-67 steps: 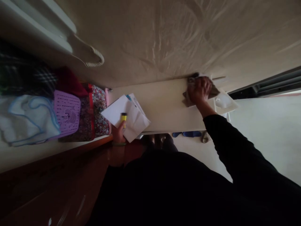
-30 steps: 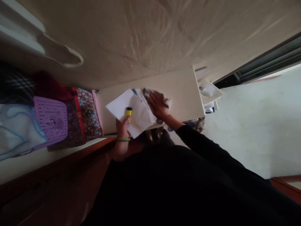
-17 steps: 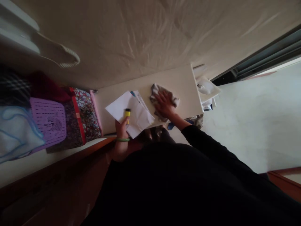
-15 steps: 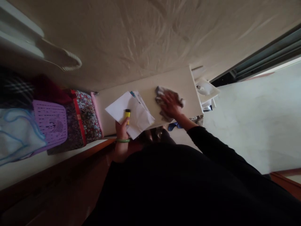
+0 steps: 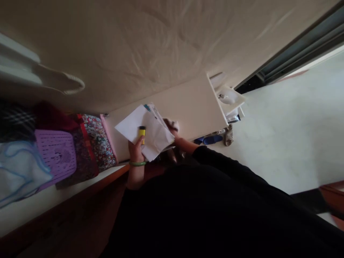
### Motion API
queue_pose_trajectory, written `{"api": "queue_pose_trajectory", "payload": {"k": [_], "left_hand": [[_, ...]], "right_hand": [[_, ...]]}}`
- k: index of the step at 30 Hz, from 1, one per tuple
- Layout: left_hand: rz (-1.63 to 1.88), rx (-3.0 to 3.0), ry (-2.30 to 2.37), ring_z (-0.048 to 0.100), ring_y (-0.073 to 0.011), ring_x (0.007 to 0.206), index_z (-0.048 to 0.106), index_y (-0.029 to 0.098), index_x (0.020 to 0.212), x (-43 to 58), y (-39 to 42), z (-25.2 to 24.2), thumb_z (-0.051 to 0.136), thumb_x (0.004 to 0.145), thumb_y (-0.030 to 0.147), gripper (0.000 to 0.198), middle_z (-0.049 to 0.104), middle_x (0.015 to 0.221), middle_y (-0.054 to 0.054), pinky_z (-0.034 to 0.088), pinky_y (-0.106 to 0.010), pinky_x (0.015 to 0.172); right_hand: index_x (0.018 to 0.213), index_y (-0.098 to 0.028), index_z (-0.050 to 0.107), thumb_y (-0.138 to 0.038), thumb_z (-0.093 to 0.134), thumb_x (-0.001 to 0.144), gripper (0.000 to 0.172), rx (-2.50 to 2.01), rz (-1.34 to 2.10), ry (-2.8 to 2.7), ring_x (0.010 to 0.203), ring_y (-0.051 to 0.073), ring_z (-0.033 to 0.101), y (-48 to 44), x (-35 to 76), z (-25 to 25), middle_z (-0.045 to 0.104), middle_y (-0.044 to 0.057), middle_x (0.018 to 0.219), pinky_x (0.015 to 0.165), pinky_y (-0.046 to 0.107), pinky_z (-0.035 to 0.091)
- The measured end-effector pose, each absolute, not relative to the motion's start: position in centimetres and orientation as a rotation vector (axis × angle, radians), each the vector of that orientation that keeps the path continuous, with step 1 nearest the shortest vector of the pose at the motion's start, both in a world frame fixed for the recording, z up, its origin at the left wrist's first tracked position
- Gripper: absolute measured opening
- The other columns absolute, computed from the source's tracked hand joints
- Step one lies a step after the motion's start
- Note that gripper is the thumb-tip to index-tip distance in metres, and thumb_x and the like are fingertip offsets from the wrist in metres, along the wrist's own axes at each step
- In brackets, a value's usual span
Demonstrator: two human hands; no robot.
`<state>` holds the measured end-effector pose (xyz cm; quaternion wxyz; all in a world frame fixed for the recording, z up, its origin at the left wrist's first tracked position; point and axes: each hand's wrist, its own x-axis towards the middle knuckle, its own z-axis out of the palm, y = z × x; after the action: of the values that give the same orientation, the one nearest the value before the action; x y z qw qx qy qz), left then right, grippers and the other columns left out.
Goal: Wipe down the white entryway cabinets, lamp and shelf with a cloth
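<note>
My left hand [image 5: 135, 150], wearing a green bangle, grips a folded sheaf of white papers [image 5: 145, 134] and a yellow marker with a black cap [image 5: 142, 135]. My right hand [image 5: 173, 132] lies partly behind the papers' lower right edge, its fingers closed on a grey cloth [image 5: 172, 124]. Most of the cloth is hidden by the papers and fingers. Both hands are over a cream-white board [image 5: 190, 107], with the papers overlapping its left part.
A crinkled beige plastic sheet [image 5: 134, 50] fills the top. A purple perforated basket [image 5: 55, 156] and a floral bag [image 5: 98, 141] lie left. A white dish [image 5: 228, 96] sits past the board's end. Blue slippers [image 5: 211, 140] lie on the pale floor [image 5: 282, 125].
My right hand has slid from the open board towards the papers, taking the cloth with it. The papers and marker stay in my left hand, and the view has tilted slightly.
</note>
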<state>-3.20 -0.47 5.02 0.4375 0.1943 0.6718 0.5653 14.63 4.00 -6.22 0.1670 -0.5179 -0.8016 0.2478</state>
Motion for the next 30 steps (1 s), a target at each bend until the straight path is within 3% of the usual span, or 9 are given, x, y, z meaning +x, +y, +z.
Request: {"api": "queue_pose_trajectory", "payload": {"k": [2, 5, 9, 12, 16, 19, 23, 27, 30], "left_hand": [[1.410, 0.513, 1.662, 0.074, -0.0194, 0.105, 0.072, 0.021, 0.104, -3.0, 0.0, 5.1, 0.093, 0.055, 0.026, 0.054, 0.079, 0.111, -0.004, 0.059, -0.031, 0.094], [1.404, 0.541, 1.683, 0.074, -0.0199, 0.106, 0.072, 0.022, 0.102, -3.1, -0.1, 5.2, 0.093, 0.056, 0.028, 0.051, 0.079, 0.110, -0.003, 0.059, -0.031, 0.095], [1.384, 0.575, 1.742, 0.073, -0.0212, 0.108, 0.070, 0.024, 0.094, -3.2, -1.0, 5.4, 0.093, 0.058, 0.030, 0.043, 0.078, 0.105, -0.003, 0.060, -0.032, 0.093], [1.374, 0.585, 1.743, 0.073, -0.0211, 0.111, 0.069, 0.024, 0.093, -3.3, -1.1, 5.3, 0.093, 0.059, 0.029, 0.042, 0.078, 0.106, -0.003, 0.060, -0.032, 0.095], [1.325, 0.598, 1.679, 0.074, -0.0212, 0.109, 0.070, 0.023, 0.094, -3.0, 0.0, 4.9, 0.092, 0.058, 0.029, 0.043, 0.077, 0.102, -0.003, 0.060, -0.032, 0.095], [1.279, 0.610, 1.627, 0.074, -0.0208, 0.105, 0.071, 0.022, 0.098, -2.2, 1.2, 4.6, 0.092, 0.057, 0.030, 0.048, 0.077, 0.101, -0.003, 0.059, -0.031, 0.093], [1.233, 0.643, 1.553, 0.074, -0.0204, 0.106, 0.073, 0.021, 0.105, -1.6, 1.6, 4.5, 0.095, 0.055, 0.031, 0.056, 0.079, 0.106, -0.004, 0.058, -0.031, 0.095], [1.214, 0.637, 1.555, 0.073, -0.0204, 0.104, 0.073, 0.021, 0.105, -2.5, 1.3, 4.3, 0.097, 0.053, 0.033, 0.059, 0.078, 0.105, -0.004, 0.058, -0.031, 0.092], [1.225, 0.645, 1.576, 0.072, -0.0195, 0.101, 0.071, 0.020, 0.102, -3.6, 1.2, 4.1, 0.097, 0.051, 0.033, 0.058, 0.076, 0.100, -0.003, 0.057, -0.031, 0.091]], "right_hand": [[0.163, -0.027, 0.066, -0.047, 0.061, 0.105, 0.061, -1.465, 0.707, -2.302, 0.171, 0.031, 0.034, 6.0, 17.3, -6.2, 0.052, 0.002, 0.174, 0.147, 0.047, 0.023], [0.171, -0.021, 0.055, -0.045, 0.053, 0.109, 0.066, -1.595, 0.639, -2.201, 0.175, 0.036, 0.021, 12.3, 22.6, -6.0, 0.035, 0.007, 0.183, 0.146, 0.062, 0.008], [0.172, -0.019, 0.052, -0.047, 0.055, 0.107, 0.071, -1.903, 0.492, -1.911, 0.174, 0.039, 0.019, 18.0, 29.3, -6.3, 0.033, 0.010, 0.184, 0.143, 0.070, 0.004], [0.172, -0.016, 0.051, -0.048, 0.053, 0.108, 0.071, -2.035, 0.434, -1.758, 0.173, 0.041, 0.015, 15.5, 33.0, -6.3, 0.030, 0.012, 0.185, 0.141, 0.072, 0.003], [0.171, -0.022, 0.054, -0.055, 0.049, 0.109, 0.070, -2.253, 0.360, -1.499, 0.163, 0.042, 0.035, 7.4, 36.1, -6.0, 0.034, 0.013, 0.183, 0.134, 0.070, 0.028], [0.170, -0.025, 0.056, -0.061, 0.047, 0.106, 0.074, -2.353, 0.357, -1.290, 0.148, 0.041, 0.053, 2.2, 37.6, -6.7, 0.048, 0.017, 0.173, 0.124, 0.065, 0.046], [0.158, -0.017, 0.066, -0.063, 0.038, 0.105, 0.076, -2.441, 0.476, -0.828, 0.130, 0.038, 0.069, -4.0, 38.6, -8.6, 0.069, 0.021, 0.148, 0.112, 0.056, 0.058], [0.125, -0.013, 0.082, -0.069, 0.018, 0.105, 0.087, -2.543, 0.536, -0.508, 0.094, 0.042, 0.078, -11.2, 38.1, -9.4, 0.078, 0.025, 0.101, 0.081, 0.059, 0.065], [0.131, -0.014, 0.078, -0.062, 0.000, 0.106, 0.095, -2.544, 0.455, -0.437, 0.097, 0.042, 0.079, -14.3, 38.2, -8.2, 0.077, 0.027, 0.105, 0.078, 0.057, 0.065]]}}
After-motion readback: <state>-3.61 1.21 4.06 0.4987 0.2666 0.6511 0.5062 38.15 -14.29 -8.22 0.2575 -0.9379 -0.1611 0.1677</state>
